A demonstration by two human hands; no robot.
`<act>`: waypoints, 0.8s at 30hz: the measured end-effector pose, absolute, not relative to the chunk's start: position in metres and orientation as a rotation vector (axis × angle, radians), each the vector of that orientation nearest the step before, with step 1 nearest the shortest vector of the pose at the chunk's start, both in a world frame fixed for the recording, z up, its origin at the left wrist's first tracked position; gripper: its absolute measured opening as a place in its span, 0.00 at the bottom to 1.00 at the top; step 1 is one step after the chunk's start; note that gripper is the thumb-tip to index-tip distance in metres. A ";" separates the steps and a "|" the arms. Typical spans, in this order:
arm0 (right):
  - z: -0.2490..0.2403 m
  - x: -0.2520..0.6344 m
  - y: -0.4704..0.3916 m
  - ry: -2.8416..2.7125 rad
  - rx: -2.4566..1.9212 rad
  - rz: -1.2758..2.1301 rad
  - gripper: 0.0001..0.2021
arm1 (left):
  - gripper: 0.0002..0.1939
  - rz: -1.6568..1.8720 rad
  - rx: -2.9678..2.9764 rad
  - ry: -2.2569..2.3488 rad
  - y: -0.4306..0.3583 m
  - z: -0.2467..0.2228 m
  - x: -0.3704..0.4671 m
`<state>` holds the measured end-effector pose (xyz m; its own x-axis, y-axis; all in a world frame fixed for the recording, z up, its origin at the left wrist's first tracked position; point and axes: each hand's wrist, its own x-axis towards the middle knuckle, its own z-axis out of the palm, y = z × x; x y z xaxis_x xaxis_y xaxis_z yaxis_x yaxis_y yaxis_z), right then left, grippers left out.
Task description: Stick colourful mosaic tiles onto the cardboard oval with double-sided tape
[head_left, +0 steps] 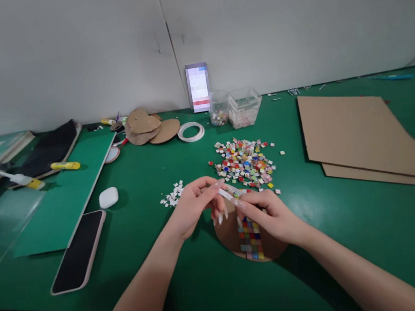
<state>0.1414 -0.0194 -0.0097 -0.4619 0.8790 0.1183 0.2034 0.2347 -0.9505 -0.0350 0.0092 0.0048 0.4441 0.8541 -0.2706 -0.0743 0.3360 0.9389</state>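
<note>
One narrow white strip (226,194), pinched by our left hand (195,206) and right hand (271,213); we'd best keep it untwisted.

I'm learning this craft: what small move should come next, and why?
Perhaps lower the white strip onto the disc: the left hand and right hand both pinch it, and the disc shows bare areas beside its tiles.
</note>
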 end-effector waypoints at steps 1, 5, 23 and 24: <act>-0.010 0.141 -0.019 -1.827 -0.994 1.257 0.20 | 0.10 0.730 1.050 0.918 0.009 0.005 -0.035; -0.011 0.141 -0.019 -1.832 -0.977 1.252 0.19 | 0.09 0.728 1.039 0.913 0.009 0.006 -0.035; -0.011 0.142 -0.018 -1.836 -1.031 1.240 0.20 | 0.09 0.723 1.026 0.832 0.007 0.008 -0.036; -0.012 0.142 -0.019 -1.833 -1.034 1.240 0.20 | 0.10 0.722 1.029 0.832 0.007 0.008 -0.035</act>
